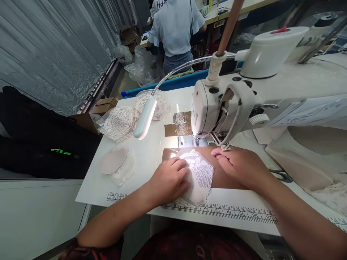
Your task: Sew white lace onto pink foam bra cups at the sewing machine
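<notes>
A white lace bra-cup piece [202, 171] lies flat on the brown strip below the sewing machine's needle area. My left hand [173, 180] rests on its left side, fingers curled and pressed onto the fabric, hiding part of it. To the right of the lace, my right hand [238, 164] is closed near the machine foot, thumb and fingertips together. Whatever may be between those fingertips is too small to make out. Above both hands stands the white sewing machine head [206, 108], its needle partly hidden by the guard.
A bendable lamp [146, 117] hangs over the table. Lace cups [119, 122] are piled at the back left; a beige oval pad [115, 161] lies on lace nearer me. Dark-handled scissors [282, 176] and foam pieces [300, 159] sit right. A person [173, 29] works beyond.
</notes>
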